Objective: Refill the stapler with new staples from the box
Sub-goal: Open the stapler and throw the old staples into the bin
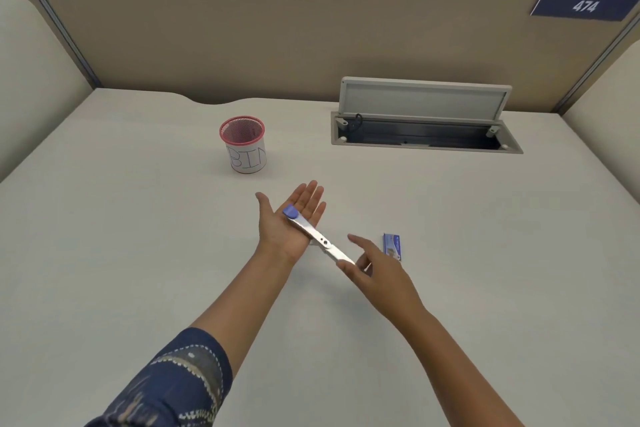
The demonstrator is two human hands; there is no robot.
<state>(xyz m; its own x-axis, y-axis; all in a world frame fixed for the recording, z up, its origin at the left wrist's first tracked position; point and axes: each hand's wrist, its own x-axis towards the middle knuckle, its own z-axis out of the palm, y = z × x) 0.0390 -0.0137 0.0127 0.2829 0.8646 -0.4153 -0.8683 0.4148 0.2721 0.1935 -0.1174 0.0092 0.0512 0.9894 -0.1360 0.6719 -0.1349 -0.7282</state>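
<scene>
The stapler is a slim silver bar with a blue cap at its far end. It lies across the palm of my left hand, which is flat, palm up, fingers spread. My right hand pinches the stapler's near end between thumb and fingers. A small blue staple box lies on the desk just right of my right hand, closed as far as I can tell.
A red mesh cup labelled BIN stands behind my left hand. An open cable hatch with its lid raised sits at the back right. A beige partition walls the desk's far edge.
</scene>
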